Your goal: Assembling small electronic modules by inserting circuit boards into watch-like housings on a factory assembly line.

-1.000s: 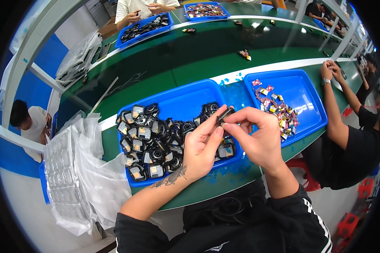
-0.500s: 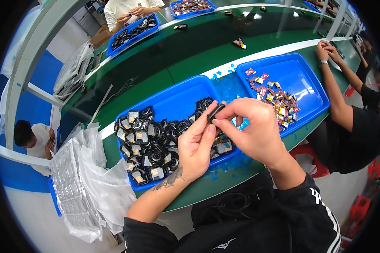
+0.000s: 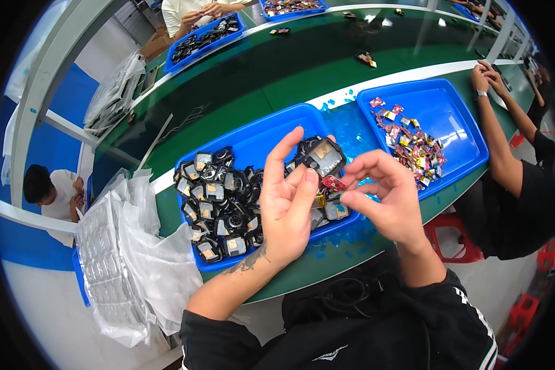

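My left hand (image 3: 288, 209) holds a black watch case (image 3: 324, 158) between thumb and fingers, its grey inner face with a tan patch turned up. From the case's lower edge juts a small red circuit board (image 3: 333, 183). The curled fingers of my right hand (image 3: 385, 197) meet the board's right edge, apparently pinching it; the contact is partly hidden. Beneath both hands stands a blue tray (image 3: 253, 128) heaped with similar black watch cases (image 3: 214, 191). To its right, another blue tray (image 3: 456, 117) contains a pile of small red boards with yellow and silver parts (image 3: 416, 151).
Blue film scraps (image 3: 345, 132) litter the green table between the trays. Clear plastic blister sheets (image 3: 114, 253) hang at the left edge. A co-worker's arms (image 3: 496, 123) rest at the right. Across the green belt (image 3: 259, 74), another person works by a tray of black parts (image 3: 206, 43).
The black watch case has turned from edge-on to show its inner face, and the red board has come into sight. My right hand has shifted slightly right and lower, its fingers more spread.
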Demonstrator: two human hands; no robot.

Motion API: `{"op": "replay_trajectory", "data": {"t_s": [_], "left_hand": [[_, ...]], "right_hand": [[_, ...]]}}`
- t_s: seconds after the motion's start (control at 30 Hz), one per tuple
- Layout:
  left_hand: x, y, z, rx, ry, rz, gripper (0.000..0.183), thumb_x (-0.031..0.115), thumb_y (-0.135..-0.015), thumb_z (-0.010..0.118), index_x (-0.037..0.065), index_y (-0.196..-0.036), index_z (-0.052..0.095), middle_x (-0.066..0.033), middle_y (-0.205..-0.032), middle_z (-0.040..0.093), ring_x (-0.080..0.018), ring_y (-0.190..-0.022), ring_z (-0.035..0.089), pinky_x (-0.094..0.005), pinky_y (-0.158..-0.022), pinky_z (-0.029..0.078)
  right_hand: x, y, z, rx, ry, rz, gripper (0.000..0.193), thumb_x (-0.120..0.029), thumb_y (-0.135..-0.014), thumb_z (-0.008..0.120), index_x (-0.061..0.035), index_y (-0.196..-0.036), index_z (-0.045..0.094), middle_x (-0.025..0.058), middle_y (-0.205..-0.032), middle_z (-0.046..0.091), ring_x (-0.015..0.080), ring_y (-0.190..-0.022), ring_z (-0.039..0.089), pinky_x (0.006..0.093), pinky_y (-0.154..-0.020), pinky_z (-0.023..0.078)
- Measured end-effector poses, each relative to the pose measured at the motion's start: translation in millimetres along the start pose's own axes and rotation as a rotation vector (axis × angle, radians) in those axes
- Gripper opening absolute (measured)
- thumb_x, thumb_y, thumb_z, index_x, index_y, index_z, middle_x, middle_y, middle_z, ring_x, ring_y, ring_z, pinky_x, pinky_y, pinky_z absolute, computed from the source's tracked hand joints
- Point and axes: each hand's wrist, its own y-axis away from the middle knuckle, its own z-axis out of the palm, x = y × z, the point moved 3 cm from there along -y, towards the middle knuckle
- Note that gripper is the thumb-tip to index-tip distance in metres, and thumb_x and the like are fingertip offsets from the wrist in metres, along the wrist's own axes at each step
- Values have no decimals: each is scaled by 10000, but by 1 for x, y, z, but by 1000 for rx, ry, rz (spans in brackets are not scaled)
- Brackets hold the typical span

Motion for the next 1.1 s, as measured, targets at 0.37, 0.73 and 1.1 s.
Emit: {"op": "replay_trajectory", "data": {"t_s": [0.37,0.73,1.1], "left_hand": [[28,-9,5,-342,-1101,576,456,-128,-719,615,-38,-1165,631,-241,-1252,578,-379,-1056,618,-395,-894,516],[28,-10,6,-449,-1261,601,382,-36,-710,715,-11,-1089,672,-173,-1090,670,-305,-941,671,-358,-777,545],[9,-4,2,-365,-823,-59,203,50,-891,629,-7,-1075,693,-150,-964,711,-187,-883,684,-295,-792,520]], "right_hand": [[-15,2,-4,-25,-37,-137,150,39,-847,644,25,-994,673,76,-949,663,132,-862,651,244,-716,567],[-28,4,-15,-91,261,-142,88,38,-809,671,10,-892,669,98,-892,656,166,-822,658,260,-682,573],[-9,11,-20,-51,-106,50,117,1,-822,695,12,-916,627,48,-915,627,80,-778,596,210,-652,500]]}}
